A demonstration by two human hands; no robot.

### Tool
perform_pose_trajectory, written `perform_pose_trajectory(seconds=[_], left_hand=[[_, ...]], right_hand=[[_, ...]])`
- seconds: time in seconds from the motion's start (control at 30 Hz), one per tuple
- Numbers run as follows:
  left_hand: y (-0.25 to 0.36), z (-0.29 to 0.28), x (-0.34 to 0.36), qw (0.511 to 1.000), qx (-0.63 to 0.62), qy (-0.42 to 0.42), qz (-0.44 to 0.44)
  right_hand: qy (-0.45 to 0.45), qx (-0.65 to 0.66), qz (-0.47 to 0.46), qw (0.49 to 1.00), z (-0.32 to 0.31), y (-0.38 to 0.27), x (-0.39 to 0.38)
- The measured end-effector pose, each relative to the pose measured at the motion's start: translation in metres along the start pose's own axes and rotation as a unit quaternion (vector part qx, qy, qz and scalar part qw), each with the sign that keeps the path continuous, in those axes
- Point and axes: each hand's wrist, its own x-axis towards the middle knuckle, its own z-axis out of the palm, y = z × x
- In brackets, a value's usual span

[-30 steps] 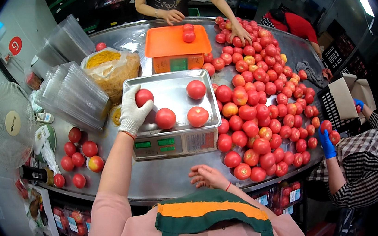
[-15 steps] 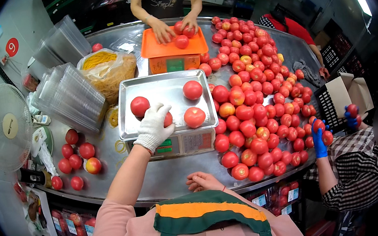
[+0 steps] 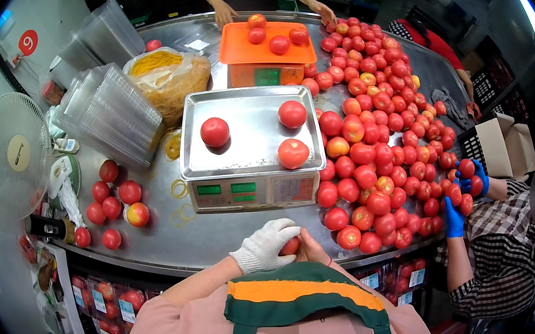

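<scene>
Close to my body, at the table's near edge, my left hand (image 3: 267, 245) in a white knit glove is closed around a tomato (image 3: 289, 247), most of which the fingers hide. My bare right hand (image 3: 312, 250) presses against the tomato's other side, its fingers curled on it. Just beyond my hands stands a digital scale (image 3: 226, 197) topped by a metal tray (image 3: 247, 154). Three red tomatoes rest on that tray: one on the left (image 3: 215, 132), one at the far right (image 3: 292, 114) and one at the near right (image 3: 294, 154).
A large heap of tomatoes (image 3: 375, 155) covers the table's right side. Clear plastic containers (image 3: 107, 119), a bag of yellow rubber bands (image 3: 173, 89) and several loose tomatoes (image 3: 130, 192) lie left. Across, a person works beside an orange tray (image 3: 234, 49); blue-gloved hands (image 3: 453, 218) hold tomatoes at right.
My left hand has lifted a tomato off the metal tray and drawn it back toward my body, where my right hand now meets it. The person opposite has moved both hands off the orange tray.
</scene>
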Motion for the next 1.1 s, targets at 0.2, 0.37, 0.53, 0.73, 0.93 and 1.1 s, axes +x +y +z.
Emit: perform_pose_trajectory(seconds=[0.2, 0.37, 0.53, 0.73, 0.93, 1.1], left_hand=[[-0.001, 0.000, 0.001, 1.000, 0.000, -0.003, 0.001], [-0.001, 0.001, 0.004, 1.000, -0.008, -0.007, 0.002], [-0.007, -0.033, 0.027, 0.989, 0.054, 0.125, 0.061], [-0.038, -0.097, 0.073, 0.931, 0.204, 0.301, 0.018], [-0.044, -0.113, 0.092, 0.940, 0.265, 0.180, -0.114], [-0.011, -0.082, 0.119, 0.963, 0.211, 0.167, 0.026]], right_hand=[[-0.004, 0.006, -0.003, 1.000, 0.005, -0.003, 0.000], [0.000, 0.009, -0.012, 1.000, 0.004, -0.001, -0.003], [-0.109, -0.014, 0.007, 0.994, -0.017, -0.007, 0.006], [-0.008, -0.197, -0.126, 0.972, 0.015, -0.050, 0.002], [0.034, -0.197, -0.137, 0.970, 0.014, -0.057, 0.001], [0.056, -0.171, -0.093, 0.979, 0.007, -0.040, 0.004]])
